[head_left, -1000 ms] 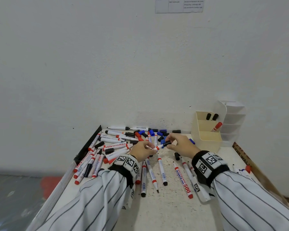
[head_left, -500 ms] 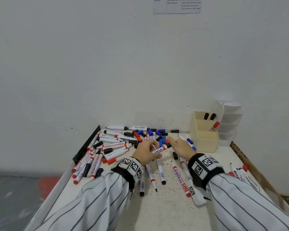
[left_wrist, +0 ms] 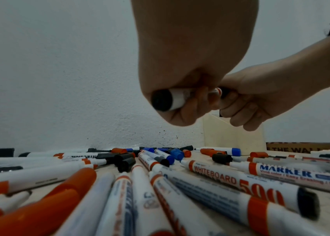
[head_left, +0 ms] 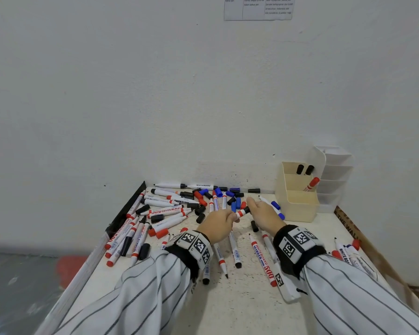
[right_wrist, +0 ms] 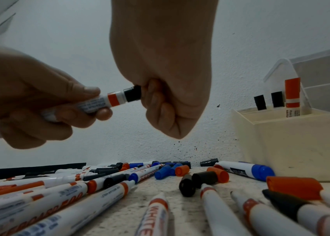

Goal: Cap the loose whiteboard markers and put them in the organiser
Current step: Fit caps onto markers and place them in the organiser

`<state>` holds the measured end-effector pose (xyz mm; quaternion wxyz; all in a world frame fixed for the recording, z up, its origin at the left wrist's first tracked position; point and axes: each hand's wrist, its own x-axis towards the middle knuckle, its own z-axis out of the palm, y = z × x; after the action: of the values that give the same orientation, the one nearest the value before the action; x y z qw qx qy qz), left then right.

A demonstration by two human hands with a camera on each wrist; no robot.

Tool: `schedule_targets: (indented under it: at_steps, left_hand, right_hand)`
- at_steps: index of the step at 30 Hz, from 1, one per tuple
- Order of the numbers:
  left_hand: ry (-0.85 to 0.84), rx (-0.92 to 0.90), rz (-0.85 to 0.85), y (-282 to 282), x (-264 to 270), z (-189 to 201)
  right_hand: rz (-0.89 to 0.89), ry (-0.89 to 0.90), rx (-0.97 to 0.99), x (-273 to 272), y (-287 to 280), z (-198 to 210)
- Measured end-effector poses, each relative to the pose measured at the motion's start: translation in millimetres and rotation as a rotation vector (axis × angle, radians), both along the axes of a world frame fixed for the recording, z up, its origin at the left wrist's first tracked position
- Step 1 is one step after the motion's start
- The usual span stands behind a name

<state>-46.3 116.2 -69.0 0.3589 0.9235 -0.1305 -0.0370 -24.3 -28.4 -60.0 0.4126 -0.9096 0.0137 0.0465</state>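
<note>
My left hand [head_left: 219,223] grips a white whiteboard marker [head_left: 240,213] with a red band, held above the table. My right hand [head_left: 261,211] pinches a black cap [head_left: 246,210] that sits on the marker's tip end. The right wrist view shows the marker [right_wrist: 101,102] in the left fingers and the black cap [right_wrist: 133,95] going into the right fist. In the left wrist view the marker's black rear end [left_wrist: 161,99] faces the camera. The cream organiser [head_left: 298,201] stands at the back right and holds two black-capped markers and a red-capped one [head_left: 312,184].
Several loose markers and red, blue and black caps [head_left: 198,197] lie across the speckled table [head_left: 247,308], thickest at the back left. A white tiered holder [head_left: 335,172] stands behind the organiser. A cardboard strip [head_left: 348,228] runs along the right edge; the wall is close behind.
Both hands have drawn slightly back from the cap pile and come together. The black cap now sits over the marker's tip, where a second ago it was held apart.
</note>
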Motion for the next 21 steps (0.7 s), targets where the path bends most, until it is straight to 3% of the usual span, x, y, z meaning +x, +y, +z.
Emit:
schedule_targets:
  at_steps: [4,9,13,16,21]
  left_hand:
    - [0.122,-0.065,-0.013,0.9,-5.2,11.7]
    - [0.474,-0.277,0.026,4.1,-6.1,19.4]
    - [0.652,-0.398,-0.017,8.0,-4.2,24.3]
    - [0.715,-0.451,-0.038,9.7,-2.4,25.6]
    - [0.624,-0.439,-0.003,0.6,-2.9,22.0]
  right_hand:
    - [0.057,-0.022,0.004,-0.8,3.4,-3.6]
    - [0.142,-0.081,0.072,-4.5,1.9,-0.6]
    - [0.203,-0.087,0.152,-6.5,-2.1,1.5]
    - [0.216,-0.052,0.239,-5.9,-4.9,-1.9]
    - [0.237,-0.113,0.106,-2.0,-13.1,0.1]
